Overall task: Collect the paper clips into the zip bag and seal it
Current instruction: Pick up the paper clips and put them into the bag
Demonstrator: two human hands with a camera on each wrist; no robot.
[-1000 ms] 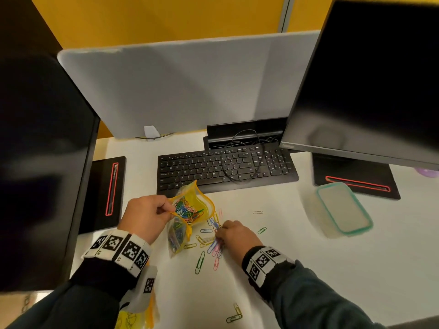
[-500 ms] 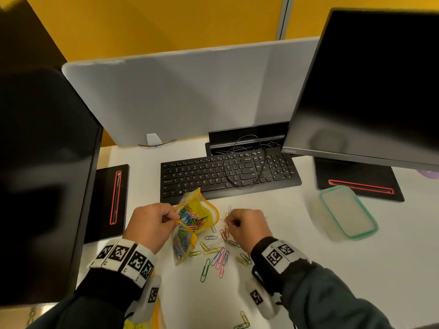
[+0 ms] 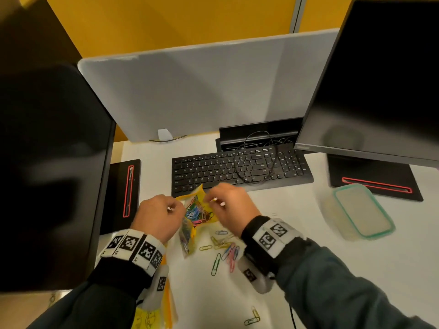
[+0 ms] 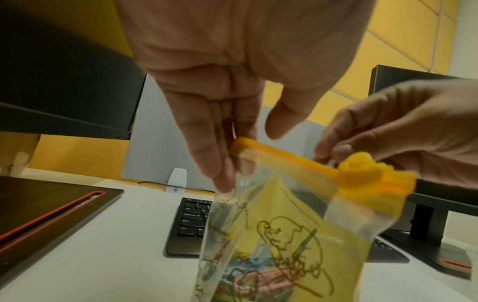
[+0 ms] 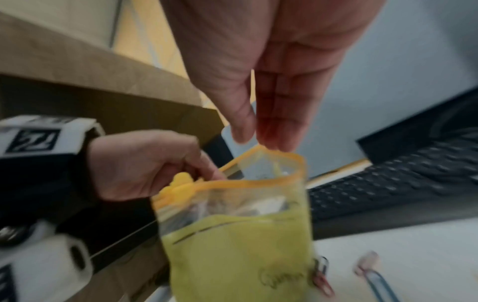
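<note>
A clear zip bag [image 3: 197,211] with a yellow strip and yellow print hangs upright just above the desk, its mouth open and many coloured paper clips inside. My left hand [image 3: 175,207] pinches the bag's rim [image 4: 232,161]. My right hand [image 3: 213,200] is over the mouth, with its fingertips [image 5: 274,143] straight at the far rim [image 5: 258,150]. I see no clip between them. Several loose paper clips [image 3: 225,250] lie on the white desk under the right wrist, and a few more [image 3: 253,318] lie near the front edge.
A black keyboard [image 3: 237,167] with a cable across it lies just behind the hands. A clear box with a teal-rimmed lid [image 3: 361,210] stands at the right. Dark monitors stand at the left [image 3: 47,162] and right [image 3: 380,79]. Yellow bags [image 3: 152,317] lie at the lower left.
My right hand has left the loose clips on the desk and risen to the bag's mouth. The left hand keeps its pinch on the bag and holds it a little higher.
</note>
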